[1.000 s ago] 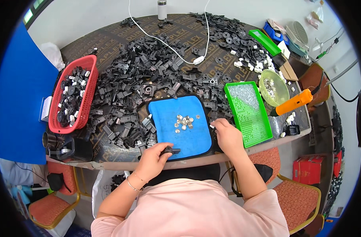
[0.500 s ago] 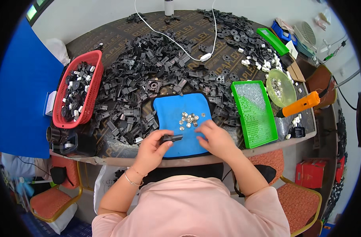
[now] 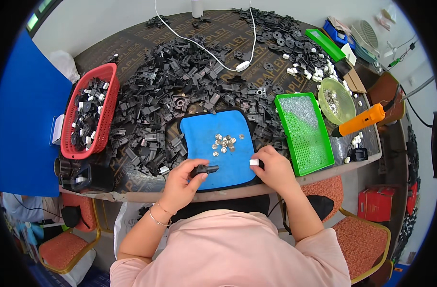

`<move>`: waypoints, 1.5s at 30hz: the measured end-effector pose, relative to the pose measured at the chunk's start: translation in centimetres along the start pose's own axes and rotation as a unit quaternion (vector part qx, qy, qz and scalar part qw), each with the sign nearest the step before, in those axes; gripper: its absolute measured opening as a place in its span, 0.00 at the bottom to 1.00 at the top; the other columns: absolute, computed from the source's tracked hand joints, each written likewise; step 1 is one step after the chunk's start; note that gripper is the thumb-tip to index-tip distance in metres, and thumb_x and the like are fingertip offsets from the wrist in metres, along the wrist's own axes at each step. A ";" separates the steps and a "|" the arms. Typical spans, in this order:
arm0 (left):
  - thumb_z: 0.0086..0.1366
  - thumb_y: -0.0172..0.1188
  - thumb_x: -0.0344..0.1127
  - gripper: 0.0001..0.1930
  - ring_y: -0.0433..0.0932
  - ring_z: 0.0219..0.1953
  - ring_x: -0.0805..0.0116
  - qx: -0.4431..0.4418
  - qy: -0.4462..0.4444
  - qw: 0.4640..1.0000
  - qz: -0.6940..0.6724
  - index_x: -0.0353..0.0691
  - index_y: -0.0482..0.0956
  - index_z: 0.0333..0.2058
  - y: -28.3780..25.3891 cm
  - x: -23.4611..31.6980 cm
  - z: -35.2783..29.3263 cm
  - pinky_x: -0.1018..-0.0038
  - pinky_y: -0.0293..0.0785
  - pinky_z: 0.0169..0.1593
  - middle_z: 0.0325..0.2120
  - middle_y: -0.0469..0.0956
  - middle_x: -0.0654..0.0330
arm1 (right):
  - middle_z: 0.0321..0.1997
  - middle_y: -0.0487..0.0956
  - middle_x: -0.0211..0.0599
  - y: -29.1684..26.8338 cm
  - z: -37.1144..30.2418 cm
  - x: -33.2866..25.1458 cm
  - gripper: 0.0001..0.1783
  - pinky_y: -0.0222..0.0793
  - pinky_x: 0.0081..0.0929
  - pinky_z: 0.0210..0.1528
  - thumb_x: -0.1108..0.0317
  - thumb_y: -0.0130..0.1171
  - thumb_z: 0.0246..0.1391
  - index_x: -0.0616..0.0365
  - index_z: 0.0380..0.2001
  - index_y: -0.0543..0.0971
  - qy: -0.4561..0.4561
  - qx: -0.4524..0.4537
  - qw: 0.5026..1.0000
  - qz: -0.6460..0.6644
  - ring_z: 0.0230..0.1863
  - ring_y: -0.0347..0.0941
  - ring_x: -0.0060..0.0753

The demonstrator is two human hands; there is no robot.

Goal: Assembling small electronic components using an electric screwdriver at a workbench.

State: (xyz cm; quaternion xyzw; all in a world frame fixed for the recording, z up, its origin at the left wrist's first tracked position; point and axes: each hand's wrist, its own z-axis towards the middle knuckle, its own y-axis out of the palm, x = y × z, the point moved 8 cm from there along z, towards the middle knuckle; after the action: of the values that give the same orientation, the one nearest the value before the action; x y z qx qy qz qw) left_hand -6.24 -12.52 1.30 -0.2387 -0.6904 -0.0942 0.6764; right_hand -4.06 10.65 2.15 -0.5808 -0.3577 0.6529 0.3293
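Note:
Over the near left of the blue mat [image 3: 194, 126], my left hand [image 3: 184, 179] is closed on a black plastic part [image 3: 206, 170] with a narrow end pointing right. At the mat's right edge, my right hand [image 3: 277, 170] pinches a small white plastic piece [image 3: 255, 163]; something dark shows beside it between the fingers. The two held pieces are apart. Several small round metal pieces [image 3: 224, 142] lie on the mat beyond my hands.
Black plastic parts [image 3: 156, 91] are heaped beyond the mat. A red basket [image 3: 112, 91] of parts stands left. To the right are a green tray [image 3: 302, 171] with small clear or silvery pieces, a yellow-green bowl [image 3: 348, 115] and an orange-handled tool [image 3: 362, 121]. A white cable [image 3: 206, 48] crosses the table.
My right hand has moved right, away from the metal pieces, and now holds the small white piece. My left hand keeps the black part in nearly the same place. The view has shifted slightly.

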 end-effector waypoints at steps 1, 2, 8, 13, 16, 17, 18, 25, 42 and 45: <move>0.62 0.57 0.21 0.16 0.72 0.39 0.78 0.003 -0.002 1.000 -0.003 0.34 0.73 0.49 -0.1 0.0 -0.1 0.81 0.72 0.43 0.39 0.73 0.63 | 0.37 0.77 0.38 0.3 0.1 -0.3 0.17 0.72 0.33 0.34 0.66 0.67 0.43 0.56 0.39 0.78 -0.004 -0.003 1.000 -0.003 0.30 0.76 0.40; 0.62 0.57 0.21 0.16 0.72 0.39 0.78 0.005 -0.005 1.000 -0.005 0.34 0.74 0.49 -0.2 -0.1 -0.3 0.81 0.71 0.43 0.39 0.74 0.63 | 0.37 0.77 0.38 0.7 0.2 -0.7 0.17 0.72 0.33 0.34 0.66 0.67 0.43 0.56 0.39 0.78 -0.004 -0.004 1.000 -0.002 0.30 0.76 0.40; 0.59 0.60 0.24 0.17 0.76 0.35 0.73 0.069 0.017 0.997 -0.034 0.37 0.75 0.49 -0.8 0.9 -0.7 0.78 0.73 0.37 0.37 0.77 0.58 | 0.36 0.78 0.40 4.8 1.6 -4.9 0.13 0.71 0.31 0.31 0.63 0.66 0.48 0.58 0.34 0.78 -0.039 -0.123 0.972 0.197 0.29 0.76 0.36; 0.58 0.60 0.22 0.18 0.75 0.35 0.74 0.063 0.065 0.989 0.116 0.37 0.75 0.49 -1.0 2.6 -0.6 0.79 0.73 0.39 0.37 0.77 0.58 | 0.38 0.76 0.36 5.2 2.3 -5.7 0.15 0.72 0.32 0.36 0.61 0.67 0.47 0.55 0.37 0.79 -0.104 -0.075 0.987 0.092 0.34 0.76 0.37; 0.58 0.60 0.23 0.18 0.76 0.35 0.71 0.036 0.069 0.987 0.140 0.38 0.75 0.49 -0.1 2.9 -0.3 0.78 0.73 0.39 0.37 0.77 0.57 | 0.40 0.75 0.34 4.7 2.1 -5.0 0.18 0.72 0.32 0.37 0.61 0.67 0.45 0.53 0.40 0.80 -0.103 -0.080 0.986 0.105 0.35 0.75 0.39; 0.58 0.60 0.23 0.18 0.76 0.35 0.70 0.020 0.078 0.986 0.147 0.39 0.75 0.49 0.4 3.1 0.0 0.78 0.73 0.39 0.36 0.77 0.58 | 0.41 0.75 0.33 4.7 2.1 -5.1 0.19 0.72 0.32 0.37 0.60 0.68 0.45 0.51 0.42 0.80 -0.106 -0.088 0.982 0.126 0.35 0.75 0.40; 0.58 0.60 0.23 0.18 0.77 0.35 0.65 0.018 0.090 0.986 0.142 0.39 0.76 0.48 0.8 3.2 0.3 0.75 0.74 0.39 0.36 0.77 0.56 | 0.41 0.75 0.33 4.6 2.1 -5.3 0.19 0.72 0.32 0.37 0.60 0.68 0.45 0.51 0.42 0.80 -0.107 -0.090 0.982 0.126 0.35 0.75 0.40; 0.57 0.59 0.25 0.15 0.78 0.36 0.53 -0.013 0.136 0.953 0.271 0.40 0.77 0.44 3.0 3.5 1.7 0.66 0.76 0.39 0.35 0.78 0.53 | 0.42 0.75 0.31 5.2 2.3 -5.1 0.16 0.73 0.35 0.38 0.63 0.68 0.41 0.52 0.36 0.79 -0.092 -0.077 0.990 0.068 0.38 0.75 0.40; 0.55 0.64 0.39 0.27 0.74 0.44 0.48 0.013 0.156 0.938 0.308 0.37 0.70 0.52 1.9 5.5 1.4 0.60 0.69 0.49 0.41 0.76 0.49 | 0.40 0.76 0.36 3.8 2.3 -4.6 0.12 0.71 0.39 0.35 0.63 0.65 0.45 0.52 0.34 0.78 -0.066 -0.076 0.986 0.135 0.35 0.75 0.46; 0.51 0.67 0.40 0.28 0.71 0.48 0.50 0.123 0.146 0.877 0.441 0.38 0.71 0.50 -3.1 5.9 2.6 0.60 0.65 0.51 0.44 0.75 0.52 | 0.38 0.77 0.40 2.7 2.2 -4.2 0.14 0.71 0.40 0.38 0.59 0.63 0.48 0.55 0.36 0.78 -0.062 -0.157 0.981 0.092 0.37 0.75 0.48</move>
State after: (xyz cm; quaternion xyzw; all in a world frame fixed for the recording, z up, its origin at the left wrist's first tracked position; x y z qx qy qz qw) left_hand -9.79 -12.89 7.49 -0.4167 -0.4132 0.2658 0.7649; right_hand -5.84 5.46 2.19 -0.6140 -0.4204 0.6509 0.1504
